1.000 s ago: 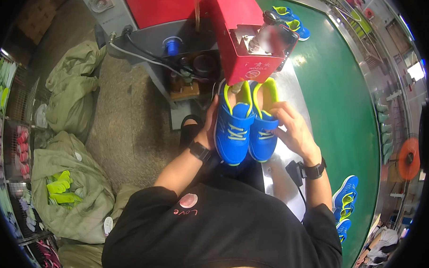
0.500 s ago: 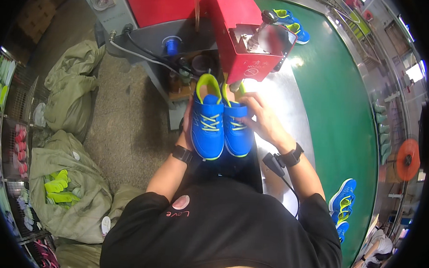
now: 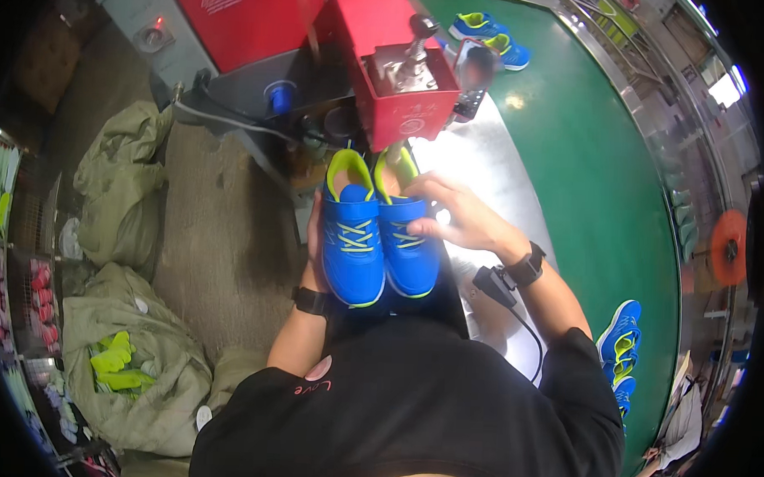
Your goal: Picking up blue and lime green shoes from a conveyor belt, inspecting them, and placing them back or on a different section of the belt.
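A pair of blue shoes with lime-green lining and laces sits side by side in front of me, toes toward my body. My left hand (image 3: 314, 249) grips the outer side of the left shoe (image 3: 352, 271); its fingers are mostly hidden behind it. On the right shoe (image 3: 411, 263), my right hand (image 3: 471, 218) has its thumb by the laces and its fingers at the collar. Just beyond the heels hangs the red head (image 3: 412, 113) of a machine, topped by a black-knobbed lever (image 3: 421, 38). The shoes' undersides are hidden.
A metal plate (image 3: 506, 175) and a green conveyor belt (image 3: 586, 178) lie to the right. Blue shoes rest at the belt's far end (image 3: 490, 39) and near right (image 3: 621, 343). Olive sacks (image 3: 132, 398) stand left, one holding lime-green pieces (image 3: 117, 360). A cable (image 3: 530, 336) hangs by my right wrist.
Both shoes have come slightly toward me and to the left in the picture, away from the machine head. The view has also shifted. My hands remain on the shoes.
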The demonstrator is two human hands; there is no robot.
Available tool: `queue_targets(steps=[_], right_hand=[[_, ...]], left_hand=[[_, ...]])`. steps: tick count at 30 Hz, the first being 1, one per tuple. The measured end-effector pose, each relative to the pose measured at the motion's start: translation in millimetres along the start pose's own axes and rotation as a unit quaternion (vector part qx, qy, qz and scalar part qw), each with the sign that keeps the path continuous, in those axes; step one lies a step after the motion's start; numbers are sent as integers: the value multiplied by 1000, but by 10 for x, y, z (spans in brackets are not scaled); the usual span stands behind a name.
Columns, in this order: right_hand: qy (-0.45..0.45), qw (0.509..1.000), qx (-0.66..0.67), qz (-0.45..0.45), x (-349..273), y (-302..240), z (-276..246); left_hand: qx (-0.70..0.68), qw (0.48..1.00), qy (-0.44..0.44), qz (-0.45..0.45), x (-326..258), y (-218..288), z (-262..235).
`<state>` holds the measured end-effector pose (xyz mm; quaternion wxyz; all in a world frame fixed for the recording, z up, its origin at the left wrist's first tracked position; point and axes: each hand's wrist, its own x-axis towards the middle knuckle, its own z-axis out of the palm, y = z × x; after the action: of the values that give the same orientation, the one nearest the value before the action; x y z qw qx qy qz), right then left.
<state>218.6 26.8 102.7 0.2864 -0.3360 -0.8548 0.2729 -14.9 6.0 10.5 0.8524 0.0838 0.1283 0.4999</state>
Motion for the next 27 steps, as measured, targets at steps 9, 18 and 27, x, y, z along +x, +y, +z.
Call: queue_targets(steps=[9, 18, 27], right_hand=[[-80, 884, -429, -167, -358, 641, -339], [138, 792, -472, 362, -1892, 925, -1085], [294, 494, -396, 716, -3634, 962, -1340]], left_hand=[[-13, 985, -43, -166, 630, -652, 81], [28, 965, -79, -249, 1027, -696, -105], [378, 900, -66, -206, 1296, -1202, -49]])
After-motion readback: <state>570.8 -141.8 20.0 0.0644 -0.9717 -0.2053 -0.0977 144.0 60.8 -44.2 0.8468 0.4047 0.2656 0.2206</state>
